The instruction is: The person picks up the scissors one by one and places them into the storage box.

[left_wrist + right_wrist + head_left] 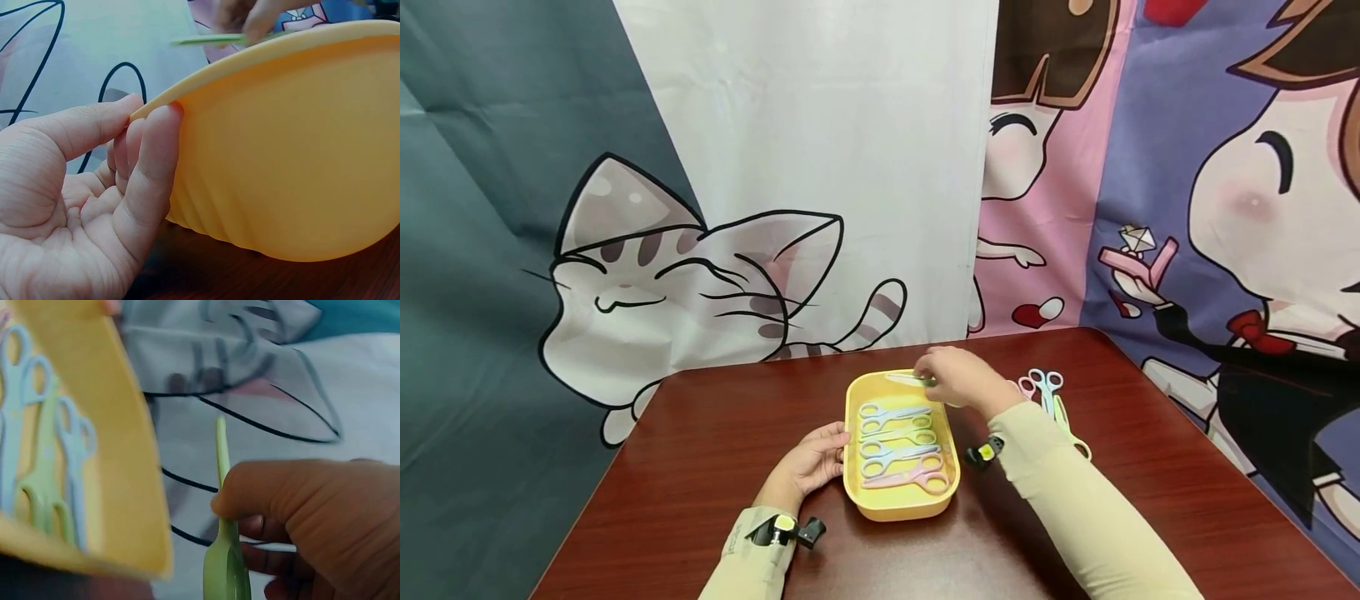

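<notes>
A yellow plastic tray [901, 508] stands on the table, with several scissors lying crosswise inside: blue scissors [891, 457], green ones [917, 437] and pink ones [917, 477]. My left hand [815, 458] grips the tray's left rim, thumb on top and fingers against the outer wall [281, 156]. Over the tray's far end, my right hand [964, 379] pinches green scissors [225, 565] between thumb and fingers. In the right wrist view their slim blade end points up and the handle hangs below the fingertips.
To the right of the tray, more scissors lie in a loose group: blue ones [1047, 392], pink ones [1026, 387] and green ones [1066, 425], partly behind the right forearm. Behind the dark red table [715, 467] hangs a cartoon-printed curtain [820, 125].
</notes>
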### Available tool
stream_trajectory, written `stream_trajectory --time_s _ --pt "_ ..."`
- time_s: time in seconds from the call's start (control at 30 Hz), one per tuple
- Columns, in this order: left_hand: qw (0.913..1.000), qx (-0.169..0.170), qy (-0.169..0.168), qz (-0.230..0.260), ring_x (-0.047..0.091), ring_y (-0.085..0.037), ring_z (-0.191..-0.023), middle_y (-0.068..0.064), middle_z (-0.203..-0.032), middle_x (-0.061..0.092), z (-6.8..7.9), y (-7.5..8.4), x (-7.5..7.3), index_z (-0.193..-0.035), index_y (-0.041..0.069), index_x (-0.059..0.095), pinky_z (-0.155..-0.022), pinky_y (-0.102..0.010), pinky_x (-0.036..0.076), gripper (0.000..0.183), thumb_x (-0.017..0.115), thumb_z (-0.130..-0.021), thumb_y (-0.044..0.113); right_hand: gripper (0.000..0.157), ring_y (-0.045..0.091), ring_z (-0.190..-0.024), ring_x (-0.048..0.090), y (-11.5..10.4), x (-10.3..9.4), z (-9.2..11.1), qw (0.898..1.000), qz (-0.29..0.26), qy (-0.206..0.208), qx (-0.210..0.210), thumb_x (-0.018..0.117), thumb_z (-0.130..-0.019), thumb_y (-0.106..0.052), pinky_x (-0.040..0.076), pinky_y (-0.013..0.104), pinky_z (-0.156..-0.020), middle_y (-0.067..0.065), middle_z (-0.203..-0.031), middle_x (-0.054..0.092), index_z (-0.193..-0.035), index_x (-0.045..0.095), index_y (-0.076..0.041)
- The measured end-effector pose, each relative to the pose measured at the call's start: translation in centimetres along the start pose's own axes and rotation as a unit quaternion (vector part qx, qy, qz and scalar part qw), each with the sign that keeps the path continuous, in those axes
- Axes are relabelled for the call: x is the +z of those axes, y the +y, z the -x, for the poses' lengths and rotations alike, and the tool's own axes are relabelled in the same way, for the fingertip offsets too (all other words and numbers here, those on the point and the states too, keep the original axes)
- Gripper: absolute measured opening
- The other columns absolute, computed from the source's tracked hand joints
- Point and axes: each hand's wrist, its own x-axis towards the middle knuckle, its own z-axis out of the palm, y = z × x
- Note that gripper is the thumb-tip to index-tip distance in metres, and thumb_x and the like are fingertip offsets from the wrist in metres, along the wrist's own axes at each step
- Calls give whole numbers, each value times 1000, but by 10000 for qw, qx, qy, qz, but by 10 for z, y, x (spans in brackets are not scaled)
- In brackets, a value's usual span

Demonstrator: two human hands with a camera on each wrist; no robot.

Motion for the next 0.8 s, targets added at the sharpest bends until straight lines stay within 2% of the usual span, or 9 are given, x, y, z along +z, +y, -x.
stream_trajectory --time_s 0.17,0.3,0.4,0.53,0.7,0.8 --pt "9999 -21 115 95 64 -7 -70 -2 -88 67 -1 -3 -7 -107 7 53 -63 -22 58 29 26 -109 -2 27 13 -94 63 -13 22 -32 9964 180 -561 -603 76 -85 -13 54 34 -87 -3 -102 67 -112 74 -15" --pt "9998 -47 154 97 64 -7 -70 -2 -87 67 0 -4 -7 -106 7 55 -63 -22 58 31 26 -108 -3 26 12 -96 63 -18 38 -49 9916 371 -926 -823 77 -87 -15 53 31 -89 -4 -103 68 -113 74 -15" --pt "9999 -51 103 33 64 -6 -70 -1 -87 66 0 -1 -4 -106 7 53 -63 -22 58 29 26 -108 -2 24 11 -94 62 -20 47 -55 9891 407 -1219 -714 78 -87 -15 53 30 -88 -5 -102 69 -112 75 -16" --pt "9999 -57 87 -46 63 -5 -70 0 -86 65 1 3 2 -105 7 53 -64 -22 58 25 30 -108 -1 20 10 -84 58 -21 56 -59 9870 274 -1515 -468 81 -86 -18 52 28 -80 -8 -95 68 -105 75 -16" --pt "9999 -69 87 -22 62 -5 -70 0 -85 64 1 5 3 -105 6 51 -64 -22 58 21 31 -108 -1 13 11 -75 49 -17 66 -61 9863 328 -1551 -458 82 -85 -21 46 26 -72 -9 -81 58 -92 72 -16" --pt "9999 -67 75 -22 61 -5 -70 0 -85 64 1 3 3 -105 6 50 -63 -22 58 21 31 -108 -1 13 10 -74 48 -14 72 -60 9860 422 -1525 -535 82 -85 -21 44 25 -71 -9 -77 56 -90 71 -17"
